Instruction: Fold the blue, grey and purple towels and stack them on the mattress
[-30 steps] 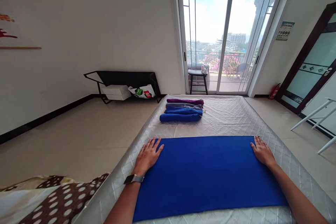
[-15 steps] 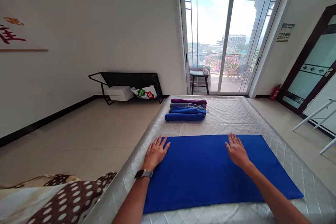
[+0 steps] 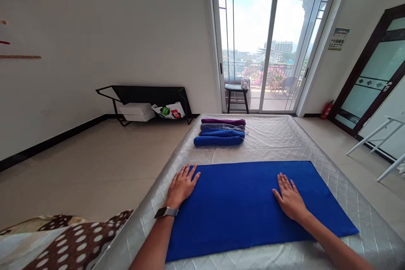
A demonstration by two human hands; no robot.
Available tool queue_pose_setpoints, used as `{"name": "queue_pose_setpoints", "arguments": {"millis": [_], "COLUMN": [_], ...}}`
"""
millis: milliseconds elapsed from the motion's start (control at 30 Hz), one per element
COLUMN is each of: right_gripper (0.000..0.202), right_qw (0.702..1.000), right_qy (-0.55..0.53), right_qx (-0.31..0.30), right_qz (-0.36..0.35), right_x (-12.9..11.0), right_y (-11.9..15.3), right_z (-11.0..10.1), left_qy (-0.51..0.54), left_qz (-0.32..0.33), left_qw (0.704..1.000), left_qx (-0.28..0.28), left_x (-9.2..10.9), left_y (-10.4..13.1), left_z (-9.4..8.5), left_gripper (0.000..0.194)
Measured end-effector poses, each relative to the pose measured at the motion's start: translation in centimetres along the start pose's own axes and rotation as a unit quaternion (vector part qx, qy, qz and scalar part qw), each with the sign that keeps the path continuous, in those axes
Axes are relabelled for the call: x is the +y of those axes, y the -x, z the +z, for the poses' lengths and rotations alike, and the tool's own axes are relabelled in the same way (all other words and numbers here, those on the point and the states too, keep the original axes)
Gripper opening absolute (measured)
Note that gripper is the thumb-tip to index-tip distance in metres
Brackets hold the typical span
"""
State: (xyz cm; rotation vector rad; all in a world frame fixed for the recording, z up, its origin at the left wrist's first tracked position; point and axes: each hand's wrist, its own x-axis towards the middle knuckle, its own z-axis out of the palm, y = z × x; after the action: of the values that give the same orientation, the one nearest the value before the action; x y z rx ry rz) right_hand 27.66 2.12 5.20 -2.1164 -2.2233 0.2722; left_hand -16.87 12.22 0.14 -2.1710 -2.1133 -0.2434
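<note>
A blue cloth [image 3: 234, 206], spread flat in a rectangle, covers the near part of a silvery quilted mattress [image 3: 268, 139]. My left hand [image 3: 182, 185] lies on its far left corner with the fingers spread and the palm down. On the right half of the cloth rests my right hand [image 3: 289, 198], flat, fingers stretched out and pointing away from me. Neither hand grips anything. Beyond the cloth, several rolled cloths [image 3: 220, 132] in blue, grey and purple lie side by side.
Brown polka-dot fabric [image 3: 79, 240] bunches at the lower left. By the wall, a black rack [image 3: 148, 93] holds white boxes [image 3: 136, 111] and a printed bag [image 3: 169, 111]. A sliding glass door [image 3: 268, 50] is straight ahead. White furniture legs [image 3: 368, 137] stand at right.
My right hand has slid toward me across the blue cloth. The left hand stays at the corner. The whole view has shifted slightly to the right.
</note>
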Motion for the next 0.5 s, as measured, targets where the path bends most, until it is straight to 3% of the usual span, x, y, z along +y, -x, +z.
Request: {"name": "queue_pose_setpoints", "arguments": {"millis": [167, 267, 367, 500], "right_gripper": [0.071, 0.069, 0.071, 0.069], "right_qw": [0.986, 0.976, 0.967, 0.983], "right_qy": [0.032, 0.042, 0.062, 0.071], "right_qx": [0.084, 0.101, 0.087, 0.092], "right_qz": [0.139, 0.19, 0.232, 0.142], "right_x": [12.2, 16.0, 15.7, 9.4], "right_y": [2.4, 3.3, 3.3, 2.9], "right_z": [0.4, 0.4, -0.6, -1.6], "left_qy": [0.0, -0.001, -0.006, -0.004], "left_qz": [-0.006, -0.007, 0.001, -0.008], "left_qw": [1.0, 1.0, 1.0, 1.0], "left_qx": [-0.002, 0.005, 0.004, -0.007], "left_x": [-0.2, -0.3, -0.2, 0.0], "left_y": [0.0, 0.0, 0.1, 0.0], "left_z": [0.3, 0.3, 0.1, -0.2], "left_gripper": [0.059, 0.059, 0.058, 0.058]}}
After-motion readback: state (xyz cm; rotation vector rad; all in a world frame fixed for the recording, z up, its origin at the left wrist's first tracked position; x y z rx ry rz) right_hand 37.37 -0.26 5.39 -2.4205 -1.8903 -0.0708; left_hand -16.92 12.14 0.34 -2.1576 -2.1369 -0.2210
